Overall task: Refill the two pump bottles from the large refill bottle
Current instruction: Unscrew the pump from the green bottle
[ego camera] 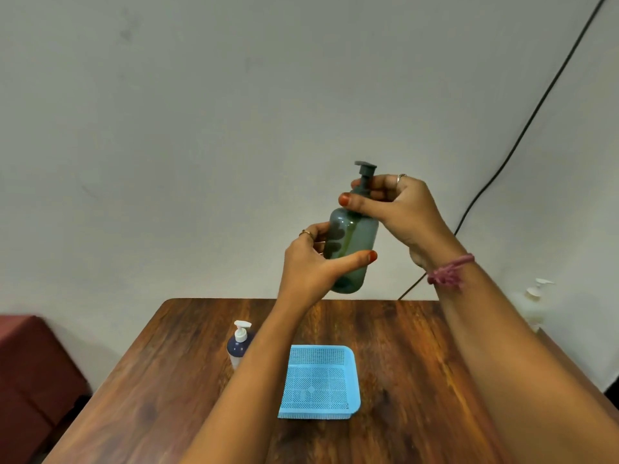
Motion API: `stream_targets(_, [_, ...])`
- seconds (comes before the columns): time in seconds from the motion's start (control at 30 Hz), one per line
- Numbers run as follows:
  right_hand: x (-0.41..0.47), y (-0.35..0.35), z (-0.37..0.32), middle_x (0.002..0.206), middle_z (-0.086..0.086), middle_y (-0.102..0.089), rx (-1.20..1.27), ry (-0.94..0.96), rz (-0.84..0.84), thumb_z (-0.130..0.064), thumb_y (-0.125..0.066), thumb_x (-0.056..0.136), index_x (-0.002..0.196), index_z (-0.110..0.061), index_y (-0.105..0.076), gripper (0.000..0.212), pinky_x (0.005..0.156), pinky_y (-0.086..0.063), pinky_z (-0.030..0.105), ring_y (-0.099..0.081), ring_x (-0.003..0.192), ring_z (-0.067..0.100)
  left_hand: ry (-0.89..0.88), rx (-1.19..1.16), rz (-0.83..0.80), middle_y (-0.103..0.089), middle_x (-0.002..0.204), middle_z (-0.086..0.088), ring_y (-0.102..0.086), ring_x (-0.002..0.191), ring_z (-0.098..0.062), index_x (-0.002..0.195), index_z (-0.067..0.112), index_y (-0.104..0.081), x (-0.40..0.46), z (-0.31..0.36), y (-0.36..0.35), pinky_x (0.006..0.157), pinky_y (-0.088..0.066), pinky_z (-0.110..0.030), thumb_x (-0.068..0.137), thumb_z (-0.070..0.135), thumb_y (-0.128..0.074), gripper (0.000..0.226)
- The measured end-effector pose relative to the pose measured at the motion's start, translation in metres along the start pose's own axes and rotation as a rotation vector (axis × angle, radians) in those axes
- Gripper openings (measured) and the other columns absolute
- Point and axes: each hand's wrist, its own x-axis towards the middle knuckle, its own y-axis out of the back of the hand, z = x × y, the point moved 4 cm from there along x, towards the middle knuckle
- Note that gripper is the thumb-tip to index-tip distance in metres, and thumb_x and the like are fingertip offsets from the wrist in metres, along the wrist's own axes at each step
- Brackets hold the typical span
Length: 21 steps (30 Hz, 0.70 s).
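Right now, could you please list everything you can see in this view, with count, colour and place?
Green pump bottle: one, translucent grey-green with a dark pump, held up in the air above the table's far edge.
Small pump bottle: one, dark blue with a white pump, standing on the table left of the basket, partly hidden by the left forearm.
Basket: one, light blue mesh, on the table near the middle.
Table: one, brown wood.
Cable: one, black, running down the wall at right.
Seat: one, dark red, at far left.
Left hand: grips the green bottle's body.
Right hand: grips its pump collar; pink thread band on the wrist.
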Motion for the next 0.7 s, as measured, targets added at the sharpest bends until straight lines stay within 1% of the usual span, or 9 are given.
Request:
stream_targets(0.07, [0.001, 0.003, 0.004, 0.105, 0.002, -0.072, 0.163, -0.083, -0.125, -0.014, -0.074, 0.079, 0.117, -0.007, -0.062, 0.040, 0.072, -0.053, 0.014, -0.069, 0.094, 0.008, 0.002, -0.002, 0.006, -0.058, 0.107, 0.014, -0.058, 0.092, 0.001, 0.126, 0.021, -0.051, 0.001, -0.002, 0.002, 0.066, -0.050, -0.006, 0.063, 0.038, -0.085, 0.073])
stream_targets(0.13, [0.002, 0.004, 0.009, 0.116, 0.000, -0.067, 0.121, -0.122, -0.168, -0.025, -0.072, 0.080, 0.126, -0.012, -0.056, 0.050, 0.069, -0.048, 0.009, -0.064, 0.105, 0.007, 0.002, -0.004, 0.009, -0.058, 0.109, 0.013, -0.058, 0.092, 0.001, 0.127, 0.020, -0.051, 0.001, -0.004, 0.003, 0.066, -0.049, -0.004, 0.063, 0.038, -0.085, 0.074])
stream_targets(0.2, [0.003, 0.002, 0.012, 0.115, -0.003, -0.067, -0.014, -0.085, -0.111, -0.044, -0.076, 0.070, 0.121, -0.016, -0.061, 0.060, 0.081, -0.051, 0.019, -0.062, 0.107, 0.010, 0.005, 0.001, 0.013, -0.058, 0.110, 0.012, -0.059, 0.093, -0.001, 0.127, 0.020, -0.051, 0.000, -0.005, 0.002, 0.069, -0.050, -0.006, 0.063, 0.038, -0.085, 0.075])
stream_targets(0.23, [0.002, 0.001, 0.011, 0.108, -0.002, -0.070, -0.044, -0.058, -0.066, -0.047, -0.078, 0.066, 0.115, -0.016, -0.064, 0.059, 0.083, -0.053, 0.022, -0.065, 0.102, 0.011, 0.007, 0.003, 0.016, -0.058, 0.110, 0.012, -0.059, 0.095, -0.003, 0.127, 0.020, -0.051, 0.000, -0.006, 0.002, 0.071, -0.051, -0.009, 0.063, 0.038, -0.085, 0.075])
stream_targets(0.3, [0.001, 0.002, 0.009, 0.099, 0.000, -0.072, -0.021, -0.029, -0.026, -0.036, -0.079, 0.070, 0.108, -0.012, -0.068, 0.046, 0.082, -0.054, 0.022, -0.068, 0.093, 0.010, 0.013, 0.000, 0.026, -0.059, 0.111, 0.011, -0.060, 0.096, -0.005, 0.126, 0.021, -0.052, -0.001, -0.007, 0.002, 0.074, -0.052, -0.013, 0.062, 0.037, -0.086, 0.074])
stream_targets(0.4, [0.002, 0.005, 0.007, 0.108, 0.000, -0.071, 0.071, -0.077, -0.140, -0.016, -0.070, 0.083, 0.116, -0.011, -0.065, 0.034, 0.078, -0.051, 0.019, -0.066, 0.101, 0.007, 0.015, -0.010, 0.035, -0.060, 0.111, 0.010, -0.059, 0.096, -0.004, 0.126, 0.020, -0.052, -0.001, -0.009, 0.004, 0.076, -0.053, -0.015, 0.062, 0.037, -0.086, 0.074])
stream_targets(0.5, [0.003, 0.004, 0.006, 0.115, -0.003, -0.068, 0.035, -0.097, -0.169, -0.019, -0.066, 0.086, 0.123, -0.015, -0.059, 0.037, 0.076, -0.042, 0.019, -0.062, 0.107, 0.006, 0.015, -0.011, 0.035, -0.059, 0.112, 0.009, -0.059, 0.098, -0.007, 0.128, 0.018, -0.051, -0.001, -0.010, 0.004, 0.079, -0.053, -0.017, 0.063, 0.036, -0.086, 0.076])
stream_targets(0.6, [0.002, -0.002, 0.005, 0.107, 0.001, -0.067, -0.058, -0.046, -0.110, -0.027, -0.076, 0.077, 0.119, -0.014, -0.059, 0.047, 0.079, -0.052, 0.020, -0.065, 0.099, 0.011, 0.017, -0.009, 0.036, -0.059, 0.115, 0.007, -0.059, 0.101, -0.009, 0.128, 0.017, -0.051, -0.002, -0.012, 0.003, 0.081, -0.054, -0.018, 0.063, 0.036, -0.086, 0.077])
stream_targets(0.7, [0.002, 0.000, 0.005, 0.104, -0.001, -0.070, -0.005, -0.067, -0.126, -0.012, -0.069, 0.082, 0.119, -0.012, -0.059, 0.038, 0.076, -0.049, 0.017, -0.065, 0.098, 0.008, 0.032, -0.012, 0.035, -0.059, 0.116, 0.006, -0.059, 0.103, -0.010, 0.130, 0.017, -0.050, -0.002, -0.015, 0.003, 0.083, -0.054, -0.020, 0.063, 0.036, -0.086, 0.078])
